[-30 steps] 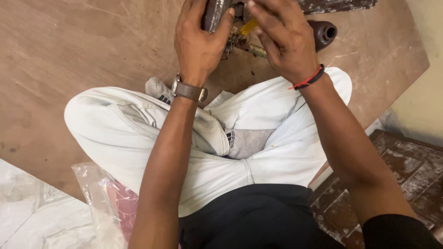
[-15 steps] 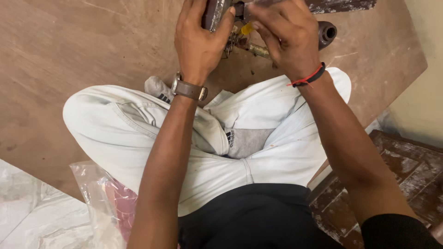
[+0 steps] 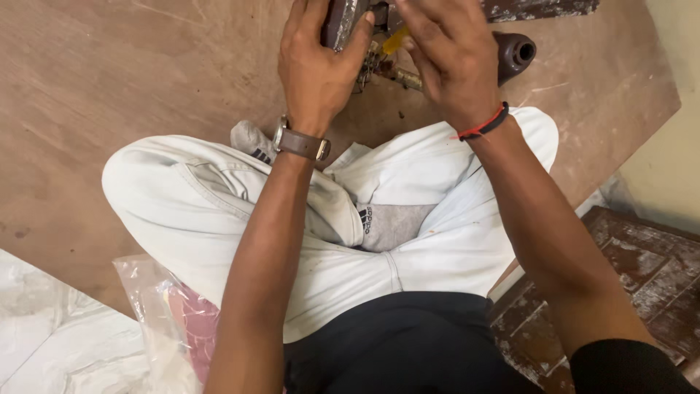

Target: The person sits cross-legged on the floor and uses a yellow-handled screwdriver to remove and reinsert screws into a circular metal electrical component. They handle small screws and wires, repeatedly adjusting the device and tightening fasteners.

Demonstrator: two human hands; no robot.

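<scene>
You sit cross-legged on a big brown wooden board point(image 3: 131, 87) that lies on the floor. Beside it, on your right, is a dark tiled floor point(image 3: 642, 270), and at your left knee is a clear plastic bag point(image 3: 157, 306) with something pink inside. Your legs are in pale trousers point(image 3: 408, 241) and grey socks point(image 3: 394, 222).

Both your arms reach out past your knees to the far edge of the board. Your left hand point(image 3: 317, 69), the one with the brown watch point(image 3: 299, 142), is wrapped around a dark metal block point(image 3: 341, 22) with chipped paint. The thumb and fingers are closed tight on it. Your right hand point(image 3: 452, 62), with the red and black wristband point(image 3: 485, 124), has its fingers bent down over small metal parts just beside the block. I cannot tell if it grips anything. A little yellow piece point(image 3: 394, 40) peeks out between your hands. A dark round tube point(image 3: 516, 55) lies just to the right.
</scene>
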